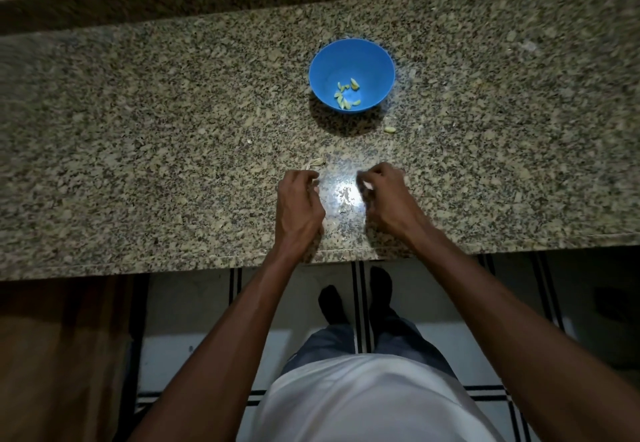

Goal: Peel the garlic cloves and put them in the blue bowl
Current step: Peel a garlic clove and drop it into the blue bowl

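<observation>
Pinching clove point(367, 185) (axis unclear), right hand point(388, 196).

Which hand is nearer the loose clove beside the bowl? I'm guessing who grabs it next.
Right. The right hand sits just below the clove, slightly to its left. The left hand is farther off, down and well to the left, near the peel.

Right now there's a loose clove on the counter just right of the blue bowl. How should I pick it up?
Pinch the loose clove across its short width, thumb and forefinger coming straight down from above. It lies flat on the granite counter, long axis roughly left-right, so its near and far sides look open. The blue bowl stands apart behind it; the right hand is nearer, though it seems to pinch something pale.
</observation>
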Demonstrator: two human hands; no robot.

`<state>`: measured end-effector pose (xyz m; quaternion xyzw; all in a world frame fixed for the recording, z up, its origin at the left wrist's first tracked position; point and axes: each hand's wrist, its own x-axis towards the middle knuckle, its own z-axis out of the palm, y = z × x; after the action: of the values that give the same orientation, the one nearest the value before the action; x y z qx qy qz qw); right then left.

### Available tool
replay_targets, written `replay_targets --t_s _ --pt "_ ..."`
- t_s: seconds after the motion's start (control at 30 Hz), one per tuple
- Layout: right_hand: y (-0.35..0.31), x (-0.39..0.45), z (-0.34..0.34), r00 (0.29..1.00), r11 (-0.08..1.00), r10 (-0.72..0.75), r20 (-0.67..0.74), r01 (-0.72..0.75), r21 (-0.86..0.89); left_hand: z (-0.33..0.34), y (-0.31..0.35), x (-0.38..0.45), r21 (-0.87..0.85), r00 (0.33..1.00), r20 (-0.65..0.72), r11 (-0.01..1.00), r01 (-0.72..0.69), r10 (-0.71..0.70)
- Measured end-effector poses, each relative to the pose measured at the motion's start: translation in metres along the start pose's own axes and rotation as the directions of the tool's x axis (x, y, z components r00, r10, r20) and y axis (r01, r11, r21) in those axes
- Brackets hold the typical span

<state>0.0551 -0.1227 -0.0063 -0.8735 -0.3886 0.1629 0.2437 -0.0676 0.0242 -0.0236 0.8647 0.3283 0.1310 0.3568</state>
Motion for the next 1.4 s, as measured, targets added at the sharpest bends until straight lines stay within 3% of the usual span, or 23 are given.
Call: replay_targets --t_s 0.1,0.2,0.4,0.5,0.57,0.7,0.87,1.0,1.1,1.3,1.4 --pt "-0.019 -0.013 0.014 0.99 0.996 -0.084 0.115 0.084 0.001 -0.002 -0.005 0.004 0.01 1.0 -0.003 1.0 0.023 -0.023" --pt "-0.019 -0.023 0.02 0.981 0.991 -0.134 0.14 0.135 -0.003 -0.005 -0.005 0.01 0.009 1.0 -0.01 1.0 0.012 -0.012" --pt "0.002 -0.027 0.016 0.997 0.998 0.07 -0.026 -0.07 0.01 0.003 -0.006 0.002 0.065 0.994 0.088 0.995 -0.073 0.067" --pt "-0.005 -0.039 0.02 0.997 0.997 0.083 -0.003 -0.083 -0.004 0.01 -0.005 -0.011 0.074 0.98 0.179 0.992 -0.106 0.091" --pt "-0.015 -0.045 0.023 0.997 0.996 0.052 0.055 -0.056 0.075 0.013 -0.002 -0.02 0.024 0.967 0.227 0.992 -0.123 0.114" --pt "-0.017 -0.047 0.009 0.992 0.969 0.118 0.036 -0.123 0.214 0.002 -0.002 -0.027 0.004 0.978 0.195 0.997 -0.076 0.074" --pt "-0.001 -0.06 0.002 0.984 0.977 0.174 0.035 -0.177 0.119 -0.005 -0.009 -0.038 0.124 0.934 0.352 0.986 -0.109 0.059" --pt "-0.027 -0.059 0.021 0.993 0.969 0.108 0.055 -0.117 0.217 0.014 0.006 -0.048 0.024 0.943 0.325 0.997 -0.079 0.067" --pt "-0.032 -0.053 0.014 0.985 0.946 0.171 -0.035 -0.154 0.284 0.007 0.019 -0.044 -0.058 0.975 0.223 0.998 -0.007 0.02" --pt "0.023 -0.068 -0.008 0.907 0.917 0.399 -0.133 -0.395 0.055 -0.017 0.007 -0.035 -0.049 0.999 0.019 0.998 0.031 -0.03" --pt "0.006 -0.075 0.008 0.934 0.937 0.345 -0.094 -0.336 0.098 -0.017 0.004 -0.04 -0.068 0.997 0.008 0.995 0.071 -0.071"
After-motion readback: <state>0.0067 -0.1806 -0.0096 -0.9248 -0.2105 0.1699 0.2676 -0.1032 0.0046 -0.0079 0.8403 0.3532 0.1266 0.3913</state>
